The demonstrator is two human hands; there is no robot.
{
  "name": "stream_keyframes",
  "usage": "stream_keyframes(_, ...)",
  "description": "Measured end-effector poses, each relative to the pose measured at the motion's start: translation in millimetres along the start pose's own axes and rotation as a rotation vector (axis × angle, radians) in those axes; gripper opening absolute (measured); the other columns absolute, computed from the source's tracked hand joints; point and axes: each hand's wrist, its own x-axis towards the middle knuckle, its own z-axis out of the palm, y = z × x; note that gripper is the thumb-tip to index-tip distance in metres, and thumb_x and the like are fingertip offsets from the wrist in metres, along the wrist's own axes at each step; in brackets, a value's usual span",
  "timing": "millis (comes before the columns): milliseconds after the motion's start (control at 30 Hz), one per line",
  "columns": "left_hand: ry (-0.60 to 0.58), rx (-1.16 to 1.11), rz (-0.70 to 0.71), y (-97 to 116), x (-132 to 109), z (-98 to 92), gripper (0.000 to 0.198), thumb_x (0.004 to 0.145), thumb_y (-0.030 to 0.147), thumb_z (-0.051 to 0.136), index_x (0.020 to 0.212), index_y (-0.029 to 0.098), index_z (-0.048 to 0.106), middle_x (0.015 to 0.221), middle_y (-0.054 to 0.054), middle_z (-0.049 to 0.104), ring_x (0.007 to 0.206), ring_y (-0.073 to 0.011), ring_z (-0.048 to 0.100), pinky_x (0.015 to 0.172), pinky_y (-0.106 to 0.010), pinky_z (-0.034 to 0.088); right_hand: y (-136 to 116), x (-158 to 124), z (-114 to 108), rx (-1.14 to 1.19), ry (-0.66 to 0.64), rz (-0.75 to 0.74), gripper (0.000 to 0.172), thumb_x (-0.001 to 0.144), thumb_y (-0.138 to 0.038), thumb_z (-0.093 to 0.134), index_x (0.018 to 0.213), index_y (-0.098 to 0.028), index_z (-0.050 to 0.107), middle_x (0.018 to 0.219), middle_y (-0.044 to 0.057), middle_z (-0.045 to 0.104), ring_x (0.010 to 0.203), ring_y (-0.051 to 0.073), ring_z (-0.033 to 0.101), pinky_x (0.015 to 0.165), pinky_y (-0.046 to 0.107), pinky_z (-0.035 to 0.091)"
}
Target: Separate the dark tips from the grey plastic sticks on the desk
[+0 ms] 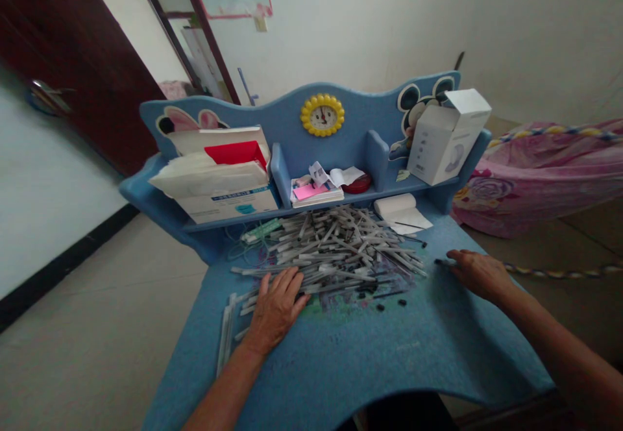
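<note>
A large heap of grey, translucent pen barrels [335,239] lies across the desk below the shelf. My left hand [275,304] rests palm down on the near left edge of the heap, fingers stretched out and touching the barrels. Under and beside that hand, several barrels are lined up, and a few longer ones [226,333] lie apart to the left. On the right, my right hand [479,272] is low over the desk, its fingers pinched on a small black pen part [440,262]. Small black pieces [380,307] lie scattered in front of the heap.
The blue desk [350,366] has a raised shelf with a yellow-rimmed clock [322,115], a mask box [233,204], papers and a white carton [445,139]. A paper roll [396,207] lies behind the heap. Pink patterned cloth [540,178] hangs at the right.
</note>
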Motion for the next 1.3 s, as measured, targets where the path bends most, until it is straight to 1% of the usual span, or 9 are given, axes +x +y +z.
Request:
stream_keyframes(167,0.014,0.006,0.028,-11,-4,1.9,0.036,0.086,0.035,0.043,0.116,0.018,0.054,0.123,-0.014,0.056,0.112,-0.0265,0.052,0.095,-0.048,0.033,1,1,-3,0.015,-0.015,0.016,0.032,0.083,-0.025,0.044,0.114,-0.020,0.054,0.103,0.011,0.062,0.090,0.025,0.061,0.066,0.030,0.040)
stream_keyframes(367,0.071,0.004,0.061,-23,-5,8.5,0.039,0.086,0.040,0.041,0.116,0.019,0.054,0.122,-0.014,0.058,0.109,-0.0276,0.054,0.093,-0.048,0.034,0,0,-8,-0.004,-0.007,0.016,0.027,0.082,-0.016,0.042,0.102,-0.020,0.059,0.099,0.009,0.062,0.086,0.021,0.061,0.066,0.027,0.039)
stream_keyframes(500,0.081,0.012,0.070,-22,-6,6.8,0.040,0.085,0.040,0.042,0.116,0.018,0.054,0.122,-0.014,0.058,0.109,-0.0275,0.055,0.093,-0.048,0.034,0,1,-7,-0.022,0.008,0.003,0.024,0.084,-0.014,0.039,0.092,-0.018,0.061,0.094,0.009,0.062,0.082,0.019,0.061,0.064,0.025,0.038)
stream_keyframes(667,0.100,0.031,0.086,-18,-7,3.4,0.041,0.084,0.040,0.045,0.116,0.016,0.053,0.123,-0.015,0.057,0.110,-0.0286,0.054,0.095,-0.049,0.032,-3,1,-7,-0.043,0.031,-0.021,0.026,0.086,-0.013,0.035,0.091,-0.017,0.060,0.091,0.010,0.062,0.081,0.020,0.060,0.063,0.026,0.038)
stream_keyframes(800,0.115,0.039,0.082,-12,-8,0.2,0.044,0.082,0.041,0.048,0.118,0.016,0.052,0.124,-0.016,0.055,0.112,-0.0297,0.052,0.096,-0.051,0.031,-5,1,-11,-0.063,0.041,-0.049,0.026,0.083,-0.009,0.035,0.090,-0.014,0.059,0.090,0.012,0.061,0.084,0.021,0.060,0.067,0.027,0.037)
stream_keyframes(933,0.172,0.002,0.099,15,-7,-12.5,0.044,0.081,0.039,0.051,0.117,0.014,0.051,0.128,-0.017,0.051,0.118,-0.0304,0.046,0.099,-0.052,0.029,-5,1,-13,-0.066,0.037,-0.074,0.026,0.080,-0.006,0.036,0.091,-0.014,0.058,0.089,0.011,0.063,0.084,0.021,0.060,0.068,0.027,0.037)
stream_keyframes(1067,0.163,-0.158,0.205,63,-3,-24.8,0.038,0.083,0.033,0.051,0.116,0.015,0.052,0.129,-0.016,0.050,0.123,-0.0276,0.041,0.102,-0.049,0.027,-4,3,-11,-0.051,0.016,-0.097,0.027,0.079,-0.007,0.037,0.093,-0.016,0.058,0.089,0.009,0.064,0.080,0.021,0.062,0.064,0.026,0.036)
stream_keyframes(1200,0.045,-0.281,0.402,111,5,-20.3,0.037,0.086,0.028,0.045,0.122,0.020,0.048,0.134,-0.010,0.046,0.127,-0.0241,0.035,0.104,-0.046,0.027,-3,8,-8,-0.010,0.027,-0.052,0.040,0.077,-0.008,0.038,0.113,-0.021,0.053,0.092,0.009,0.066,0.077,0.020,0.062,0.060,0.026,0.036)
stream_keyframes(1300,0.026,-0.337,0.507,138,17,-10.0,0.032,0.088,0.025,0.042,0.120,0.022,0.049,0.130,-0.007,0.050,0.126,-0.0222,0.036,0.103,-0.045,0.027,3,14,-4,0.246,0.076,0.091,0.048,0.075,-0.016,0.045,0.122,-0.025,0.049,0.083,0.004,0.067,0.073,0.017,0.062,0.058,0.023,0.036)
